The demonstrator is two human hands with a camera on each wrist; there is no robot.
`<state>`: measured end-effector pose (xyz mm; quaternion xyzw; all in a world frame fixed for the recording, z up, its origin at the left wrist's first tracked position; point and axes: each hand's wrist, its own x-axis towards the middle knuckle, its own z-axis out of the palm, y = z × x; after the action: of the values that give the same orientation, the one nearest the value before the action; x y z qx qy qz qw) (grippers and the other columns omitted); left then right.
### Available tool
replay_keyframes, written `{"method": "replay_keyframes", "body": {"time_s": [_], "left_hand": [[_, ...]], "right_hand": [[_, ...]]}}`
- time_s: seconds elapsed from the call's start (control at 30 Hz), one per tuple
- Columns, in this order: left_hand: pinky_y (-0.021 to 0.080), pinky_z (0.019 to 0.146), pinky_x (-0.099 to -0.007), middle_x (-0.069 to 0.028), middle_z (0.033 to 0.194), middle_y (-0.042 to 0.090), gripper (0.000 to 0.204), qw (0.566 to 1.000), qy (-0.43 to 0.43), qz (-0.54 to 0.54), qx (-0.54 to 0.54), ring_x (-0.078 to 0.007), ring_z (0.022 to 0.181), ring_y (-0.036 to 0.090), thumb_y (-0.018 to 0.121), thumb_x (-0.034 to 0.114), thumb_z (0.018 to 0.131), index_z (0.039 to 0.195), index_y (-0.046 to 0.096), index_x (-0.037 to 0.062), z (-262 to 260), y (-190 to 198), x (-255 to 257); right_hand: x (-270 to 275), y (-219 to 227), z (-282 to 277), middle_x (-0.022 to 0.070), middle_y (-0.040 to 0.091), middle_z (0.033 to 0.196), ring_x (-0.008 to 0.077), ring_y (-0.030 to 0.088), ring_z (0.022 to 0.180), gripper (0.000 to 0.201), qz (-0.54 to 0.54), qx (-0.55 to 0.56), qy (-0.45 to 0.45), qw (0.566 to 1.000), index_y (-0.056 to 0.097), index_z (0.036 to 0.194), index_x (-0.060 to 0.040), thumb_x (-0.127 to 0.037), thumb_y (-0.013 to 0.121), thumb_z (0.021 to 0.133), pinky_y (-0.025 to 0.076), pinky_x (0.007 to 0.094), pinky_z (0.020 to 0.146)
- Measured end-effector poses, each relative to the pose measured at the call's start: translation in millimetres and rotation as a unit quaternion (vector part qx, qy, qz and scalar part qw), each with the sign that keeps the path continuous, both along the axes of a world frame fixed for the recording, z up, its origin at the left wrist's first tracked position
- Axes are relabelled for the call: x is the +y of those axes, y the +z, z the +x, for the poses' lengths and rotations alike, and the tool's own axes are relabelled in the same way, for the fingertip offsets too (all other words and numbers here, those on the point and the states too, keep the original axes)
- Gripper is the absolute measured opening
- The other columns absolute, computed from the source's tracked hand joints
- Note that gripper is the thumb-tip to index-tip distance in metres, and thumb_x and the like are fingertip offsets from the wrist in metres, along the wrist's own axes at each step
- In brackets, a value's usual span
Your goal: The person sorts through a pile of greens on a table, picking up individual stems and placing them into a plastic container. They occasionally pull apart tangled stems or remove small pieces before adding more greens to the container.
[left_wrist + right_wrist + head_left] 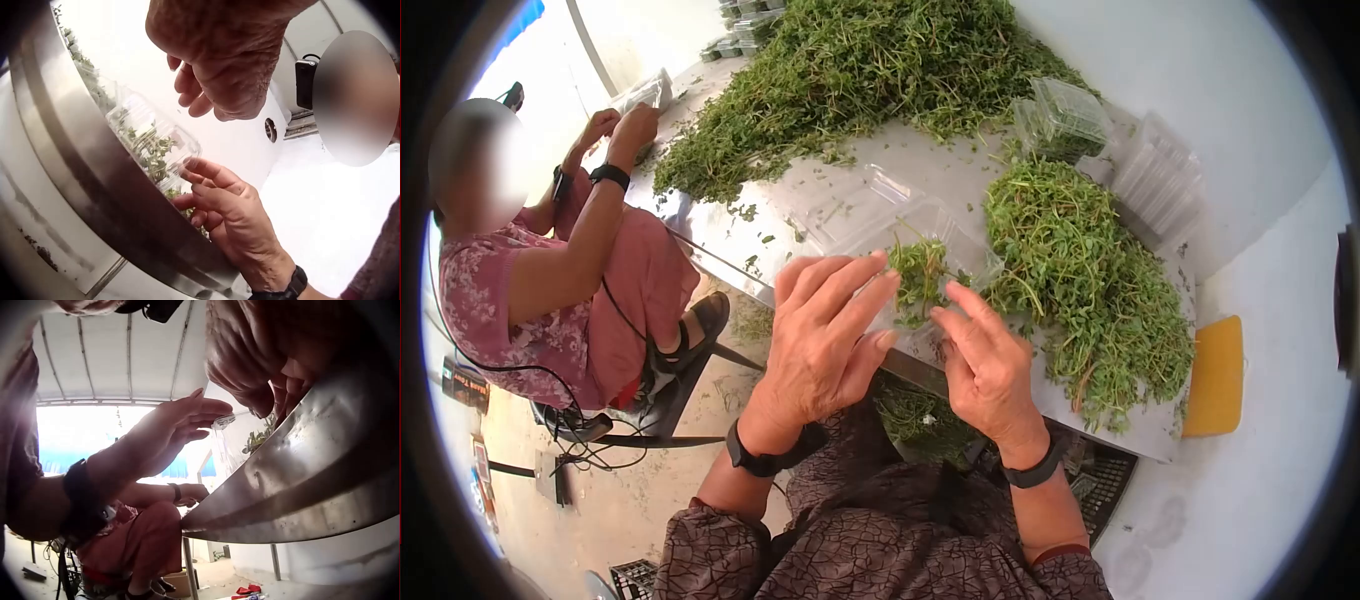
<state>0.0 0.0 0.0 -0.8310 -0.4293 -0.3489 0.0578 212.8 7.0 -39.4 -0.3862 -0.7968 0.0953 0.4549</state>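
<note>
A clear plastic clamshell box (945,222) holding a small bunch of leafy green stems (918,270) stands at the near edge of the metal table. Over its near left side my left hand (825,335) is raised, fingers extended and thumb apart, with nothing in its grasp. My right hand (990,375) is at the near right side of the box, fingers loosely bent. In the left wrist view, the right hand's fingertips (187,164) are right at the box's rim, with the thumb a little apart from them.
A heap of cut greens (1100,285) lies to the right, a larger pile (880,70) at the back. A filled box (1065,120) and stacked empty boxes (1157,180) stand at the back right. Another person (570,290) sits at the left. A yellow board (1215,375) hangs beyond the table (750,265).
</note>
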Motion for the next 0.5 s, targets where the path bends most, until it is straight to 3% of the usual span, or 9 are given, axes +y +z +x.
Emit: {"method": "replay_keyframes", "body": {"time_s": [0.1,0.17,0.3,0.4,0.47,0.5], "left_hand": [[0.031,0.113,-0.0539,-0.0179,0.141,0.053,0.048,0.998,-0.008,-0.063,0.020,-0.0395,0.123,0.054,0.065,0.011,0.082,0.130,0.060,0.0075,10.5,13.7,12.5],[0.041,0.106,-0.0514,-0.0185,0.142,0.052,0.051,0.996,-0.041,-0.079,0.009,-0.0397,0.123,0.055,0.061,0.001,0.079,0.129,0.059,0.0051,16.4,14.2,21.5],[0.047,0.100,-0.0468,-0.0190,0.144,0.050,0.054,0.988,-0.078,-0.122,0.045,-0.0407,0.124,0.054,0.057,-0.005,0.077,0.129,0.060,0.0061,19.3,12.2,40.5],[0.051,0.094,-0.0446,-0.0205,0.135,0.056,0.054,0.989,-0.078,-0.104,0.066,-0.0389,0.117,0.059,0.056,-0.008,0.074,0.125,0.062,0.0069,20.8,13.8,45.5],[0.054,0.082,-0.0430,-0.0197,0.113,0.067,0.045,0.974,-0.035,-0.222,-0.005,-0.0359,0.098,0.067,0.059,-0.009,0.073,0.116,0.065,0.0050,18.9,13.2,46.0],[0.054,0.082,-0.0430,-0.0197,0.113,0.067,0.045,0.974,-0.034,-0.223,-0.004,-0.0359,0.098,0.067,0.059,-0.009,0.073,0.116,0.065,0.0050,19.3,13.7,46.2]], "right_hand": [[1.4,0.0,0.6,0.0171,0.061,0.128,0.0310,0.071,0.091,0.042,-0.002,0.012,0.006,1.000,0.068,0.110,-0.0013,0.010,0.064,0.070,0.059,0.0376,0.073],[2.0,-1.0,1.9,0.0170,0.061,0.127,0.0317,0.071,0.091,0.042,0.004,0.012,0.010,1.000,0.067,0.110,-0.0009,0.010,0.065,0.070,0.059,0.0376,0.072],[0.8,2.4,2.6,0.0163,0.061,0.126,0.0321,0.071,0.091,0.043,0.005,0.010,0.014,1.000,0.066,0.111,-0.0014,0.010,0.065,0.070,0.059,0.0378,0.072],[1.2,1.8,3.0,0.0156,0.061,0.126,0.0325,0.070,0.093,0.045,0.003,0.005,0.014,1.000,0.065,0.113,-0.0026,0.010,0.065,0.070,0.058,0.0386,0.074],[1.3,0.7,3.0,0.0143,0.060,0.127,0.0327,0.069,0.095,0.045,0.000,0.008,0.018,1.000,0.064,0.113,-0.0035,0.009,0.066,0.070,0.058,0.0394,0.076],[1.4,0.1,2.7,0.0143,0.060,0.127,0.0327,0.069,0.095,0.045,-0.001,0.009,0.019,1.000,0.064,0.113,-0.0035,0.009,0.066,0.070,0.058,0.0394,0.076]]}}
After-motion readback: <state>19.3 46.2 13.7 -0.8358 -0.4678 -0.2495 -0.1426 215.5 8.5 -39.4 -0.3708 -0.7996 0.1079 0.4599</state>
